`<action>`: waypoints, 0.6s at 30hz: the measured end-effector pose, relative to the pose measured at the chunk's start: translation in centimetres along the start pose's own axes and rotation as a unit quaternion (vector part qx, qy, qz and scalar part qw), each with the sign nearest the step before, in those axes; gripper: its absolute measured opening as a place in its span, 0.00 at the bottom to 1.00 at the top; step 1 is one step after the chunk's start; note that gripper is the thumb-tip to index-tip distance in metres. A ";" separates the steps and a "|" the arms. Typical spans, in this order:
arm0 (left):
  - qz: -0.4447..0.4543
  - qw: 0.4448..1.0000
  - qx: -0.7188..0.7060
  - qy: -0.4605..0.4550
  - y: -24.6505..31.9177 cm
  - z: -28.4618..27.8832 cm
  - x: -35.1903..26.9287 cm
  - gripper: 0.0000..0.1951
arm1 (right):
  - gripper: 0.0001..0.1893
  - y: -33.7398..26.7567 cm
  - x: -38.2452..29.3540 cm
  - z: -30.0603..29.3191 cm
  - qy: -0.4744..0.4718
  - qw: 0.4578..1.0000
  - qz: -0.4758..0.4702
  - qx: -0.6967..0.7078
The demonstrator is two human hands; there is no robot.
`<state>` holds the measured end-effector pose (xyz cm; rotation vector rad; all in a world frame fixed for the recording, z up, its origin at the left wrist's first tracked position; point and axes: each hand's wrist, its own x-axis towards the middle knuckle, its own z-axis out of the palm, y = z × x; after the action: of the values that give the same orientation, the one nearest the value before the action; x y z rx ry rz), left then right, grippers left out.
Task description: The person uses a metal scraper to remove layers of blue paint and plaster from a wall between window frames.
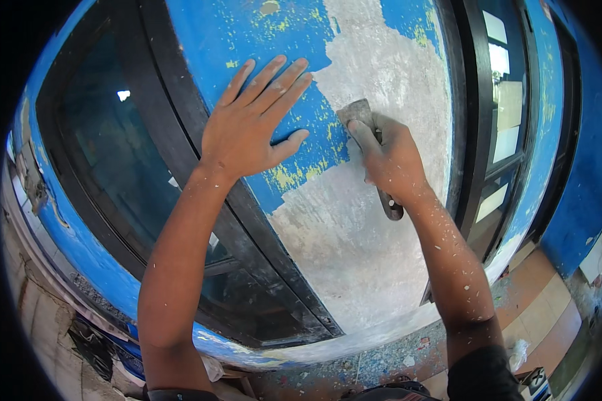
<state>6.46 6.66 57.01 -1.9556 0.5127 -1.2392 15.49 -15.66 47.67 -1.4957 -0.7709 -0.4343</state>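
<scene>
My right hand [394, 155] grips a putty knife [356, 111], its worn metal blade pointing up and left and its dark handle running down out of my fist. The blade lies at the border between blue paint and bare wall, with my thumb on it. Flat against the blue paint [261, 35] rests my left hand [253, 118], its fingers spread and dusty, holding nothing. Yellow flecks show through the blue. Below and to the right, the scraped plaster wall [361, 240] is grey-white. Paint chips cling to my right forearm.
Left of the wall panel is a dark-framed window [115, 130]; another dark frame [466, 115] with glass panes stands at right. Paint chips litter the tiled floor [542, 311] below. A black plastic bag [93, 346] lies at lower left, and a small box [534, 381] at lower right.
</scene>
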 end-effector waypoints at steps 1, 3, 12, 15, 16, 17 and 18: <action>0.003 1.000 0.003 0.004 0.1 0.1 0.1 0.41 | 0.20 -0.1 -0.3 -0.1 -0.010 0.998 0.057 -0.010; -0.026 0.999 0.002 0.023 0.0 0.3 0.4 0.41 | 0.19 -0.6 0.5 0.3 0.004 1.000 0.028 -0.007; 0.023 0.999 0.021 -0.018 1.6 0.7 2.0 0.39 | 0.18 2.8 -2.7 0.5 0.001 0.987 0.075 0.140; 0.047 0.998 0.001 -0.050 1.6 0.8 2.3 0.39 | 0.17 3.8 -4.2 0.7 0.003 0.976 0.118 0.183; 0.029 0.998 -0.007 -0.051 1.8 0.8 2.5 0.39 | 0.17 4.3 -4.6 0.4 -0.007 0.972 0.139 0.190; 0.030 0.998 -0.005 -0.049 1.9 0.8 2.6 0.39 | 0.17 4.6 -4.9 0.2 -0.017 0.967 0.159 0.196; 0.006 0.999 -0.011 -0.033 1.9 0.8 2.6 0.40 | 0.17 4.8 -5.2 0.0 -0.017 0.967 0.158 0.198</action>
<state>8.47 4.00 56.87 -2.0020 0.5060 -1.1634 15.19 -16.37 40.69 -1.2199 -0.5904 -0.0094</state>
